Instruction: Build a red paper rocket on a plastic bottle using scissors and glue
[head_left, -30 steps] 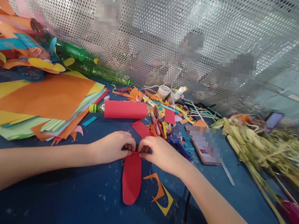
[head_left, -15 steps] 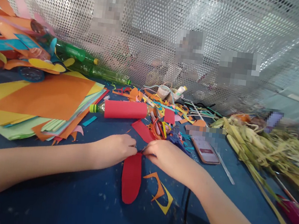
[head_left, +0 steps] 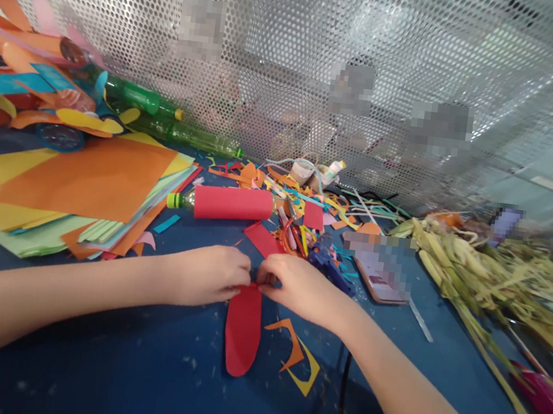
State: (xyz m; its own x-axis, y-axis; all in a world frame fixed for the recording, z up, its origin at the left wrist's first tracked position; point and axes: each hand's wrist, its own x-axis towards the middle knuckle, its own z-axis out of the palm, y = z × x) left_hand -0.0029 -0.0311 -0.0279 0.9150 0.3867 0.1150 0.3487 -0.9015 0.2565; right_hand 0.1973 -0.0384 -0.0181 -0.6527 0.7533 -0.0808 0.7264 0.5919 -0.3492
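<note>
A red paper strip with a rounded near end point(head_left: 242, 337) lies on the blue table in front of me. My left hand point(head_left: 221, 273) pinches its far edge from the left. At the same edge, from the right, the thumb and fingers of my right hand point(head_left: 284, 278) are closed on the paper. Just past my hands lies another red paper piece point(head_left: 261, 237). Beyond it rests a plastic bottle wrapped in red paper point(head_left: 234, 204), on its side with a yellow-green cap to the left. Orange point(head_left: 295, 349) and yellow cut scraps point(head_left: 309, 372) lie right of the strip.
Coloured paper sheets point(head_left: 73, 175) are stacked at left, behind them paper-covered bottle models point(head_left: 63, 93) and green bottles point(head_left: 184, 134). Paper scraps, scissors point(head_left: 290, 207), a blue glue gun point(head_left: 332, 267) and a phone point(head_left: 379, 270) lie ahead. Dried husks point(head_left: 489, 280) cover the right. A perforated metal screen point(head_left: 286, 47) stands behind.
My right hand has shifted slightly left, closer to my left hand, along the strip's far edge. The red strip stays in nearly the same place.
</note>
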